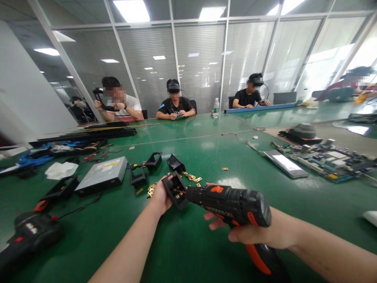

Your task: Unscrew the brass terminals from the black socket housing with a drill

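Note:
My left hand (162, 195) is closed around the side of a black plastic housing (173, 188), tilted so that its open side faces the drill. Brass-coloured parts show inside it. My right hand (256, 234) grips a black and orange cordless drill (228, 202). The drill's nose points left into the housing; its tip is hidden there. Just behind my left hand lie small brass plates (193, 177) in a loose pile. Beyond them stand more black housings (153, 160), several in all.
A grey disc drive (103, 175) lies to the left, near a second power tool (29, 234). On the right are a circuit board (332, 157) and a flat silver-grey device (285, 163). A water bottle (216, 108) stands at the far edge of the green table (188, 137), where several people sit.

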`<state>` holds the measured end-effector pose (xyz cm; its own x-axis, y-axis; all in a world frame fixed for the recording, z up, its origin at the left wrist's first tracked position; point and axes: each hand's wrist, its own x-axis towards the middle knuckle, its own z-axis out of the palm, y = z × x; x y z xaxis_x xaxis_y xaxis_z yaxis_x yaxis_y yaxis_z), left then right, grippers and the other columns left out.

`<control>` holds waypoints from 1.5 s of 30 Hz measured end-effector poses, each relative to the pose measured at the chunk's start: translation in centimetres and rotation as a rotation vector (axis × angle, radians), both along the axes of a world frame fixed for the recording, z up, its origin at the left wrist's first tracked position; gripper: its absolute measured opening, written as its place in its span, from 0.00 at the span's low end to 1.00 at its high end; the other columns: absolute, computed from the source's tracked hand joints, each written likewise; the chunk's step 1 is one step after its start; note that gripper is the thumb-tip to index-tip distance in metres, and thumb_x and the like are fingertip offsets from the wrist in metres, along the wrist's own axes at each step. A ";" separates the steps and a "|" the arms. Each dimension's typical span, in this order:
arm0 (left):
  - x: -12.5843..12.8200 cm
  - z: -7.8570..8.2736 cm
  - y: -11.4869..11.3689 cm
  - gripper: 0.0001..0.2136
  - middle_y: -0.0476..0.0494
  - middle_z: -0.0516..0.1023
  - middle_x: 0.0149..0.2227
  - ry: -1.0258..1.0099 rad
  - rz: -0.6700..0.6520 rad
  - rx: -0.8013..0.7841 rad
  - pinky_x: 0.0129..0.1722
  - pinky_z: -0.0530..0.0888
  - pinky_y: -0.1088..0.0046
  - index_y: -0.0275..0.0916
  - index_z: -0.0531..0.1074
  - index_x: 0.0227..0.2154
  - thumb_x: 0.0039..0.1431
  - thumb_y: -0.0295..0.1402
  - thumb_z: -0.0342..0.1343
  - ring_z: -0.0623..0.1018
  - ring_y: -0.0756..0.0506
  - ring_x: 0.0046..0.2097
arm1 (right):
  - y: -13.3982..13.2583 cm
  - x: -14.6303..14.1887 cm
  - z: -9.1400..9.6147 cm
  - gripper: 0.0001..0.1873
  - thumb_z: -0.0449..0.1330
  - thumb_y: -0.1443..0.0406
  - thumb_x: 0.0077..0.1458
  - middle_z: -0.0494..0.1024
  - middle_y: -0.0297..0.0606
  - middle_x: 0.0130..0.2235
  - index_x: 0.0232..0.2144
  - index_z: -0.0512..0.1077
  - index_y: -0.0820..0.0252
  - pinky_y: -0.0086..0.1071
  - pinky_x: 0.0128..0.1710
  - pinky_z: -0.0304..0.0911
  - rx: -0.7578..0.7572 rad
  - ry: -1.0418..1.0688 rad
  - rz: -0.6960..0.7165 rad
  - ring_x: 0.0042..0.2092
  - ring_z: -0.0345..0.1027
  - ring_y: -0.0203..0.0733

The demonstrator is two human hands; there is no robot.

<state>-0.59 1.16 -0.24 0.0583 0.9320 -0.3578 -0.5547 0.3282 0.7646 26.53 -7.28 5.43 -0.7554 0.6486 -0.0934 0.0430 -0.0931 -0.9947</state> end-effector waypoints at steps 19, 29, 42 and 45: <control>0.5 0.4 -0.1 0.09 0.37 0.78 0.27 -0.010 0.036 -0.026 0.32 0.77 0.56 0.35 0.72 0.28 0.54 0.35 0.51 0.80 0.36 0.30 | -1.2 -0.6 -0.4 0.55 0.64 0.75 0.47 0.74 0.39 0.43 0.68 0.38 0.47 0.36 0.39 0.69 0.086 0.011 -0.041 0.39 0.70 0.39; 0.6 0.3 -0.2 0.08 0.40 0.77 0.26 0.011 0.052 0.000 0.33 0.77 0.56 0.36 0.72 0.30 0.54 0.35 0.52 0.80 0.37 0.29 | -1.3 -0.8 0.5 0.57 0.73 0.62 0.43 0.72 0.38 0.40 0.67 0.43 0.50 0.46 0.51 0.63 0.321 -0.069 -0.051 0.42 0.68 0.46; 0.4 0.1 -0.1 0.12 0.37 0.78 0.27 0.051 0.010 0.022 0.31 0.77 0.58 0.34 0.73 0.31 0.56 0.37 0.50 0.80 0.37 0.31 | -1.7 -1.1 0.7 0.50 0.63 0.74 0.48 0.70 0.36 0.42 0.67 0.42 0.48 0.30 0.35 0.65 0.363 -0.016 -0.020 0.35 0.65 0.35; 0.4 0.1 -0.1 0.13 0.36 0.78 0.27 0.054 0.007 0.012 0.31 0.77 0.57 0.33 0.74 0.31 0.56 0.38 0.49 0.80 0.36 0.31 | -1.6 -1.1 0.8 0.50 0.63 0.74 0.49 0.70 0.34 0.38 0.67 0.42 0.48 0.30 0.34 0.66 0.311 -0.001 -0.005 0.34 0.66 0.35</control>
